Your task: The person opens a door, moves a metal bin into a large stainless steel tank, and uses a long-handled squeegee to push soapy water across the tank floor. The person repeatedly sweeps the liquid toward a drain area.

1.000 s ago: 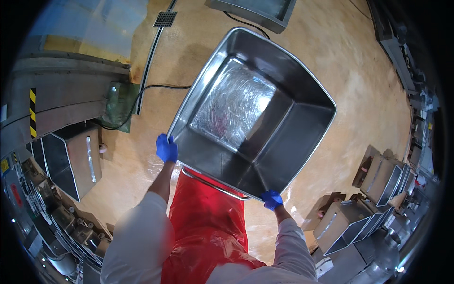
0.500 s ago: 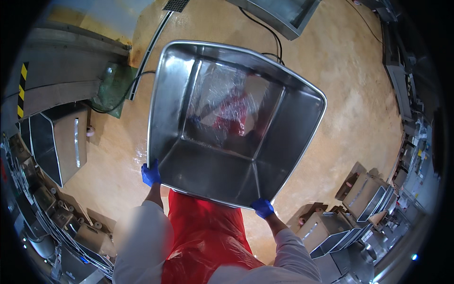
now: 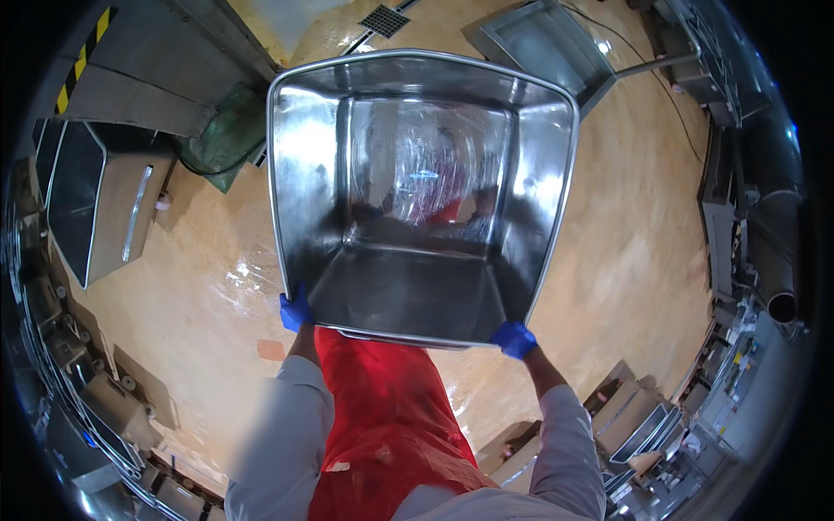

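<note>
While both gloved hands grip, left hand [image 3: 296,313] and right hand [image 3: 515,339] fingers curled tight on steel tub [image 3: 417,286] rim

Wet tan floor [image 3: 634,252], floor drain grate [image 3: 383,19], second steel tub [image 3: 543,48] beyond, green bag [image 3: 228,139] at left, grey bin [image 3: 91,204], cardboard boxes [image 3: 625,417] lower right

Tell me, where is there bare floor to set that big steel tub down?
Bare tan floor lies right of the tub, up to the machines, and on its left below the steel bin. Crowded: boxes lower right, racks lower left.
</note>
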`<state>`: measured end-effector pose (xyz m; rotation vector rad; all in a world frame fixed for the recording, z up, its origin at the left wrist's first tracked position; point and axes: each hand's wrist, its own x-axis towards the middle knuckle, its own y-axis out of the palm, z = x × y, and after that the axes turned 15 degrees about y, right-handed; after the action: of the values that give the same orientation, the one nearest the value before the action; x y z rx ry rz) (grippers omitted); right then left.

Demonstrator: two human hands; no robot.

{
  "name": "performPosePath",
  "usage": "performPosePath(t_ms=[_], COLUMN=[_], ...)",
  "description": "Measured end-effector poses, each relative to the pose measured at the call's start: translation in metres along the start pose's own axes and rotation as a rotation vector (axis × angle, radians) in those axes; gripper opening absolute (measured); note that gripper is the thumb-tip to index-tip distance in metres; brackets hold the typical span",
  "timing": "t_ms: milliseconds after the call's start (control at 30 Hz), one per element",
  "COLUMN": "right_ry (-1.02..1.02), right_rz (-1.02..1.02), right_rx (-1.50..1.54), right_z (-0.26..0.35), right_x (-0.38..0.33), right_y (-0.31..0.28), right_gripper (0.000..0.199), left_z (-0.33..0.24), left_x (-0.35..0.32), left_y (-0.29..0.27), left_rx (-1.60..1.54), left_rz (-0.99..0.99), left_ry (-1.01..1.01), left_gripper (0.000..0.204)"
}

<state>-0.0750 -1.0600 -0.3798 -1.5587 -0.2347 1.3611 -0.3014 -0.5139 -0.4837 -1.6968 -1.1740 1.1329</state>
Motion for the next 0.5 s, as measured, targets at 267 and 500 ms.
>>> performPosePath(t_ms=[267, 500], right_ry=[0.297, 1.299], right_rz=[-0.258, -1.11], right_rx=[-0.2, 0.719], right_z=[-0.116, -0.064], right_x=[0.083, 0.174], right_y=[-0.148, -0.141], right_gripper=[0.026, 0.062], left_z=[-0.068, -0.185], left_x=[-0.051, -0.05], left_y=[0.0, -0.022], left_rx=[-0.16, -0.308], left_rz=[-0.029, 0.004], left_ry=[-0.114, -0.168], left_gripper=[0.057, 0.044])
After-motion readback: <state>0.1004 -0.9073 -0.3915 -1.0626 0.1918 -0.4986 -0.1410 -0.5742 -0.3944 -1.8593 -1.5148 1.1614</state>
